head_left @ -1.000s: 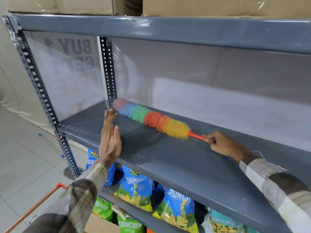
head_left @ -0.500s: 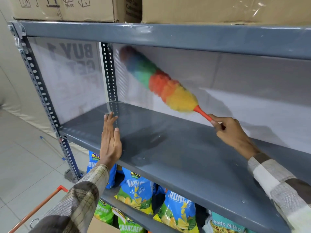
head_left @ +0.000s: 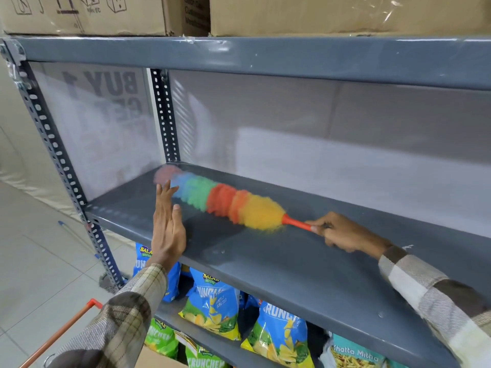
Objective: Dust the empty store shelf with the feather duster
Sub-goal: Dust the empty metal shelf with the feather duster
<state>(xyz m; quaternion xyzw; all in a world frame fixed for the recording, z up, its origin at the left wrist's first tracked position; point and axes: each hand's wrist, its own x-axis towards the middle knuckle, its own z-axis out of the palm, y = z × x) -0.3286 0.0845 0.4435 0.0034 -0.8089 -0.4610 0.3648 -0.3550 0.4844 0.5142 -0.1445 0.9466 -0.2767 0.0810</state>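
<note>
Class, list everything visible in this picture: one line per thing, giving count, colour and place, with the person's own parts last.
Feather duster: one, rainbow head, orange handle, lying on the empty shelf.
Shelf: one, grey metal, middle level.
Cardboard boxes: at least two, brown, on the top shelf.
Chip bags: several, blue and green, on the shelf below.
Orange bar: one, bottom left, above the floor.
Left hand: open, resting on the shelf's front edge.
Right hand: gripping the duster's handle.
Sleeves: two, plaid.
</note>
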